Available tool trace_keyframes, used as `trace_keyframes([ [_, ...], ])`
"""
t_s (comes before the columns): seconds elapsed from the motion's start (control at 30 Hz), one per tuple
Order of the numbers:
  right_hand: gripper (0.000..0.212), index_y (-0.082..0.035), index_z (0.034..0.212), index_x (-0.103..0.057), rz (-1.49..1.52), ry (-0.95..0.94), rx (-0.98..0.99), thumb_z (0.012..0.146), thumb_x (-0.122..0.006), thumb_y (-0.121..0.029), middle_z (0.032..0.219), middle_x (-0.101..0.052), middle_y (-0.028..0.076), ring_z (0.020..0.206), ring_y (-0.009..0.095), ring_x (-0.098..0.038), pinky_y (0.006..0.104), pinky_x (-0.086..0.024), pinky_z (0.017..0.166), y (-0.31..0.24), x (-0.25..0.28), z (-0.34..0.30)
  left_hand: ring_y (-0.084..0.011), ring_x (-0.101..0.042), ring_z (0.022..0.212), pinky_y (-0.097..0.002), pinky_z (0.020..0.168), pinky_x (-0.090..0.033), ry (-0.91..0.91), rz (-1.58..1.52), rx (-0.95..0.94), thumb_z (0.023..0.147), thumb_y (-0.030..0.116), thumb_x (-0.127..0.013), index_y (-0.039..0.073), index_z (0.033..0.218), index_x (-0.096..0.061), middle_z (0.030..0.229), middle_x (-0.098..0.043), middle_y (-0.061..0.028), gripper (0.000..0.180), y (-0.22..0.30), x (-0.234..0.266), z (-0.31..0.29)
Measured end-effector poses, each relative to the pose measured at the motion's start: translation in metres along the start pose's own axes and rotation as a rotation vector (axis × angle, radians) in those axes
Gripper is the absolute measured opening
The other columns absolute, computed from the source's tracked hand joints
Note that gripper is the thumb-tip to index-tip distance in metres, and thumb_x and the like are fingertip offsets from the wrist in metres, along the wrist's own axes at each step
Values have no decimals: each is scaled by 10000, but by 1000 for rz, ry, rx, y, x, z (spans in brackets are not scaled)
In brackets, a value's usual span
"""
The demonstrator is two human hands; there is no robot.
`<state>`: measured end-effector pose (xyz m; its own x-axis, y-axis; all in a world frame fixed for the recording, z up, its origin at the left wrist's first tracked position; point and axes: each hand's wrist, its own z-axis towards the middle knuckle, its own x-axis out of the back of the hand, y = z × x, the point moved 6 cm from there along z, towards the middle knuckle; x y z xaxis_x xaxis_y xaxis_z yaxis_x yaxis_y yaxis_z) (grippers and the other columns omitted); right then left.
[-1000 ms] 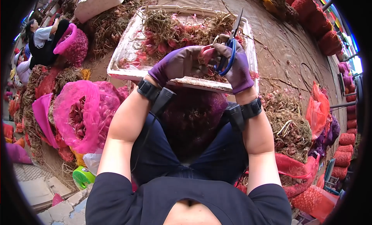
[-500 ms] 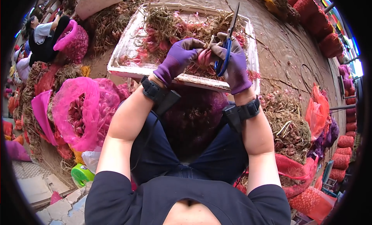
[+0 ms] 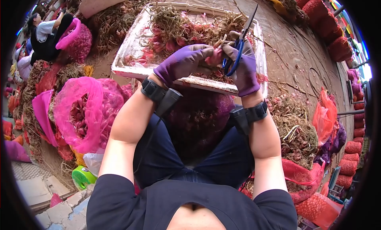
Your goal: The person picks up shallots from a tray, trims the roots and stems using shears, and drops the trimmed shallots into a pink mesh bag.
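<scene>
Both hands are working over the white rectangular tray [image 3: 127,67], seen from the head camera. Her purple-gloved left hand [image 3: 184,63] is pinching a small pink shallot bulb [image 3: 214,57] by its body, just above the tray's near rim. That purple-gloved right hand [image 3: 242,67] is closed through the blue-handled scissors [image 3: 238,51], blades pointing up and away. For a clean trim, I'd judge the bulb wants holding steady, fingertips clear of the blades, cutting close over the tray. A pink mesh sack of bulbs [image 3: 85,113] is sitting to her left.
</scene>
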<state>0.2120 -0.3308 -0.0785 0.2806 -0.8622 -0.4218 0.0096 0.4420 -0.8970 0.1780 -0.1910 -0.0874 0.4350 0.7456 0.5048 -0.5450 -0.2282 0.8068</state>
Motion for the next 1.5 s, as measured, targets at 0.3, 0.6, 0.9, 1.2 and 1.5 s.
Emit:
trace_keyframes([
  [0.3, 331, -29, 1151, -448, 215, -46, -85, 847, -577, -15, 868, -620, 112, 694, 244, -663, 344, -574, 587, 6, 11, 2, -129, -607, 962, -282, 845, -501, 263, -659, 307, 901, 139, -606, -1, 1266, -496, 1112, -612, -62, 406, -2, -2, -2],
  [0.6, 337, -22, 1151, -444, 199, 34, -101, 840, -569, 10, 902, -631, 136, 716, 262, -671, 388, -589, 607, 5, 8, -3, -89, -599, 873, -248, 754, -510, 429, -431, 456, 900, 112, -594, -15, 1069, -588, 958, -638, -43, 211, -15, 10, -9],
  [0.9, 386, -15, 1176, -455, 175, 75, -81, 820, -597, 35, 822, -614, 101, 649, 206, -635, 317, -561, 574, 5, 12, 0, -92, -577, 910, -262, 816, -473, 127, -564, 206, 907, 102, -574, 0, 1052, -601, 1010, -621, -44, 180, 9, -4, -4],
  [1.2, 385, -14, 1186, -474, 184, -25, -7, 831, -622, 13, 896, -601, 72, 759, 176, -631, 277, -537, 676, 7, 9, 3, -153, -637, 883, -305, 793, -538, 180, -1044, 391, 916, 171, -571, -2, 1182, -491, 1018, -627, -86, 327, 0, -15, -2],
  [1.5, 390, 2, 1112, -501, -228, 74, -98, 818, -716, -134, 859, -588, 15, 721, 79, -587, 182, -458, 601, 16, -1, -5, -108, -634, 846, -242, 727, -529, 569, -476, 417, 899, 194, -619, -2, 1112, -577, 995, -645, -46, 292, -22, 12, -11],
])
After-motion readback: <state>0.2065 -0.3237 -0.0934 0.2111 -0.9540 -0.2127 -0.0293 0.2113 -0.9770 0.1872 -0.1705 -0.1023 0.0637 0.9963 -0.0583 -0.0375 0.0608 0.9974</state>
